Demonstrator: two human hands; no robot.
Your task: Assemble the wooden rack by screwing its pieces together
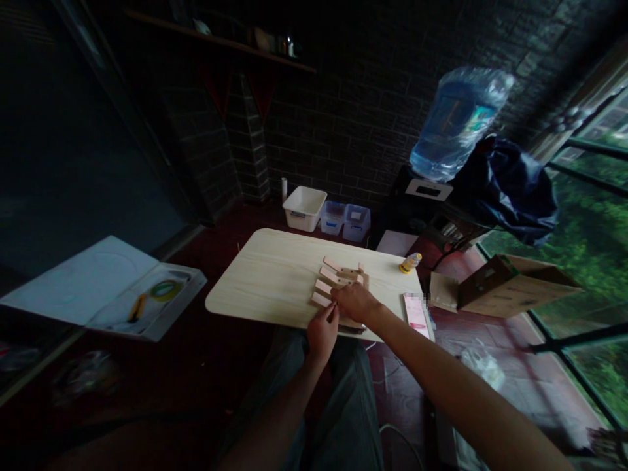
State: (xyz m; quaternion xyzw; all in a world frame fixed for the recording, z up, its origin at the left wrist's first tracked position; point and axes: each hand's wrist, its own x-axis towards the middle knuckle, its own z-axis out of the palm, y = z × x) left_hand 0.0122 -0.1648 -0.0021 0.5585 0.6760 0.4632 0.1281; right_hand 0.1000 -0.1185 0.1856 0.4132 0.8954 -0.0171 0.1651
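Note:
On the small pale wood-topped table (265,275) lies a wooden assembly (346,271) with several flat light-wood slats (328,274) pointing left like fingers. My left hand (322,332) is at the assembly's near edge, its thumb and fingertips pinched together by the nearest slats. My right hand (356,299) reaches over the assembly from the right, its curled fingers meeting the left fingertips. Whatever lies between the fingertips is hidden or too small to make out. Part of the assembly is covered by my right hand.
A yellow-labelled bottle (410,263) and a pink-and-white packet (416,315) are on the table's right end. Behind stand a white basket (305,208) and clear bins (333,218). An open white case (147,301) is at left, a cardboard box (510,288) at right.

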